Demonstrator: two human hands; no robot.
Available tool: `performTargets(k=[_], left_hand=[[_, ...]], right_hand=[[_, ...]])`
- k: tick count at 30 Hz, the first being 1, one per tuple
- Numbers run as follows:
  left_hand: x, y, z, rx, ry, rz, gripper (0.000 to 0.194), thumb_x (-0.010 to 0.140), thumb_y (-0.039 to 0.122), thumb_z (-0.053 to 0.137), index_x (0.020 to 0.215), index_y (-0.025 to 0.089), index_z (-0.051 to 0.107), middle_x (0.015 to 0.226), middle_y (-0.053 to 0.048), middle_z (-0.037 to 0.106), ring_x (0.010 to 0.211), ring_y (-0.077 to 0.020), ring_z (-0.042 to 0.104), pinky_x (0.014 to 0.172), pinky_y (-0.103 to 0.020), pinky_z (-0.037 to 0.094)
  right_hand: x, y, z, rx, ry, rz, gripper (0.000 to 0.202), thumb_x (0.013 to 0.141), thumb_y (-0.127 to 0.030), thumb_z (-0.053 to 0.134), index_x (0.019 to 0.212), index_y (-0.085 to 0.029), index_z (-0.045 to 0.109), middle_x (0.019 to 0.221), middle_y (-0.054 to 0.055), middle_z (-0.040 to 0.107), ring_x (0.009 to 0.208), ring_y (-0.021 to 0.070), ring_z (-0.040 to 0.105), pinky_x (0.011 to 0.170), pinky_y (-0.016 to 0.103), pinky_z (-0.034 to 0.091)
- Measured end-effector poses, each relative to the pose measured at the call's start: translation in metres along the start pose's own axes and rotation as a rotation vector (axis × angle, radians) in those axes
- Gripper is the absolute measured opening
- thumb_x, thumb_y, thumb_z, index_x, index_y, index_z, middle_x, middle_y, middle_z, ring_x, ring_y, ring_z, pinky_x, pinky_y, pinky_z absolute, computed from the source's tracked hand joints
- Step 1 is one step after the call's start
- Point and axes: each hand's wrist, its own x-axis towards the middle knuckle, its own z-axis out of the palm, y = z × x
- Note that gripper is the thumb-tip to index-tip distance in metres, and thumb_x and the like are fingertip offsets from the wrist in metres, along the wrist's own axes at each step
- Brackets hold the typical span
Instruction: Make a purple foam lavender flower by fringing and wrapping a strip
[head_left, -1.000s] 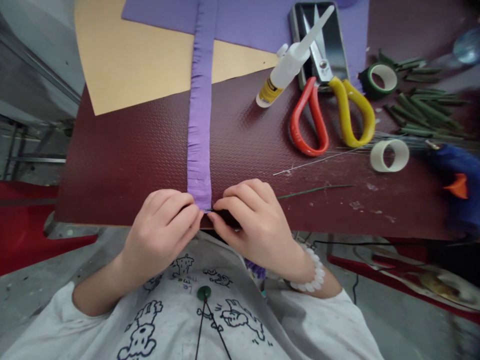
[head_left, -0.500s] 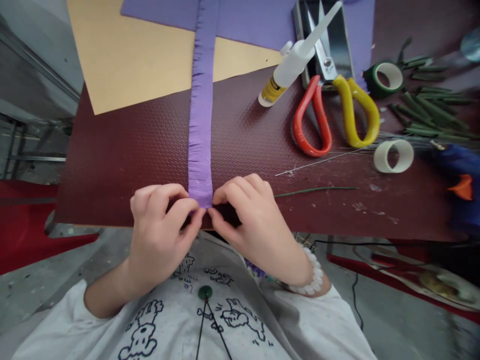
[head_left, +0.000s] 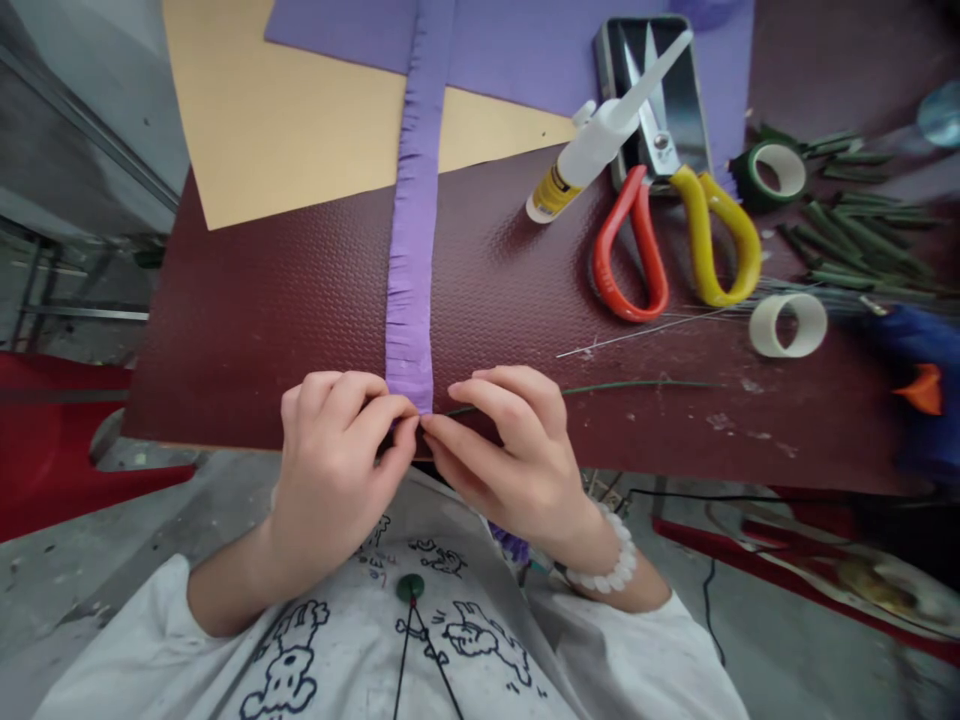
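A long purple fringed paper strip (head_left: 412,240) runs from the far side of the table to its near edge, slits cut along its left side. My left hand (head_left: 341,470) pinches the strip's near end between thumb and index finger. From the other side, my right hand (head_left: 517,455) has thumb and index fingertip closed at the strip's near right corner, its other fingers curled above the table. What lies between the fingertips is mostly hidden. A thin green wire (head_left: 637,385) lies on the table, passing under my right hand.
Glue bottle (head_left: 574,170), scissors (head_left: 660,145) resting on a dark tray (head_left: 694,110), green tape roll (head_left: 776,172), white tape roll (head_left: 789,326), green stem pieces (head_left: 862,235) and a blue glue gun (head_left: 930,350) lie rightward. Yellow sheet (head_left: 300,120) and purple sheet (head_left: 517,60) lie at the back.
My right hand's index finger has straightened and its other fingers have lifted off the strip's right edge. My left hand keeps its pinch. The view has shifted slightly.
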Motion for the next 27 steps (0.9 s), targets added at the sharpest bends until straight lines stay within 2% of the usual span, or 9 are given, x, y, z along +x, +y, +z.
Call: performTargets(k=[7,13,21,24,27], left_hand=[[-0.005,-0.008,-0.006,-0.009,-0.019,0.082,0.011,0.086,0.014,0.058,0.093,0.019,0.066,0.088,-0.006,0.064,0.087,-0.0219,0.056,0.078,-0.04,0.045],[-0.013,-0.016,-0.004,-0.003,0.092,0.148,0.016,0.079,0.014,0.064,0.094,0.021,0.066,0.086,-0.006,0.065,0.086,-0.0228,0.058,0.078,-0.04,0.046],[-0.005,-0.012,0.001,0.048,0.081,0.196,0.007,0.079,0.015,0.066,0.085,0.019,0.068,0.085,-0.006,0.066,0.086,-0.0224,0.056,0.079,-0.039,0.045],[-0.001,-0.009,0.0,0.029,0.063,0.17,0.004,0.081,0.015,0.064,0.079,0.018,0.067,0.08,-0.005,0.064,0.08,-0.0211,0.055,0.074,-0.037,0.043],[0.002,-0.006,0.0,-0.003,0.03,0.115,0.006,0.082,0.015,0.061,0.08,0.017,0.066,0.077,-0.004,0.063,0.077,-0.0201,0.053,0.07,-0.036,0.041]], right_hand=[[0.014,-0.003,-0.006,0.085,-0.211,0.129,0.01,0.087,-0.016,0.056,0.091,-0.017,0.066,0.106,0.011,0.061,0.112,0.0232,0.046,0.102,0.039,0.042],[0.015,-0.007,0.0,-0.049,-0.236,0.114,0.016,0.091,-0.016,0.047,0.09,-0.015,0.064,0.106,0.011,0.062,0.105,0.0239,0.043,0.092,0.042,0.043],[0.029,-0.01,-0.003,0.008,-0.327,0.267,0.017,0.089,-0.015,0.047,0.081,-0.014,0.063,0.102,0.011,0.061,0.093,0.024,0.043,0.083,0.044,0.042],[0.029,-0.01,-0.008,0.076,-0.31,0.306,0.016,0.089,-0.015,0.049,0.08,-0.015,0.062,0.097,0.01,0.059,0.091,0.0218,0.046,0.082,0.042,0.045],[0.02,-0.011,-0.012,0.18,-0.21,0.292,0.013,0.09,-0.015,0.05,0.087,-0.017,0.062,0.1,0.008,0.056,0.094,0.0177,0.051,0.083,0.037,0.048]])
